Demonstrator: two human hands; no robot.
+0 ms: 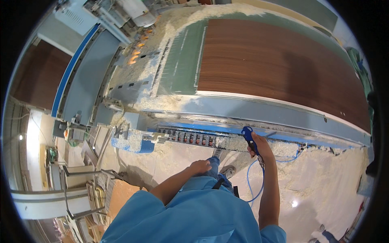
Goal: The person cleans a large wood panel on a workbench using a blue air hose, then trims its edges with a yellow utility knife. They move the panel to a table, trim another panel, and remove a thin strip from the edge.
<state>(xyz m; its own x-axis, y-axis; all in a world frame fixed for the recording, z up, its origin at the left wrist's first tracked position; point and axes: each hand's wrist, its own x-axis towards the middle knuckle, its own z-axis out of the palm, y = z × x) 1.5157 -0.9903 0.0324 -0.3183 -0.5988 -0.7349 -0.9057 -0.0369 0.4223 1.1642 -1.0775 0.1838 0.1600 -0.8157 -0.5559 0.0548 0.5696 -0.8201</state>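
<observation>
My right hand is wrapped round a blue air blow gun, held above the machine's front edge. From its lower end a blue air hose hangs and loops down beside my leg. Close to my thigh in blue trousers, my left hand has its fingers curled in; nothing shows in them. Beyond the gun a large dark brown wood-grain panel lies flat on the green machine bed, which has sawdust along its edges.
A blue and grey machine gantry crosses the bed at left, beside a second brown panel. Sawdust fills parts of the cable chain channel along the machine's front. Boards and a metal frame stand at lower left. Sawdust lies on the floor.
</observation>
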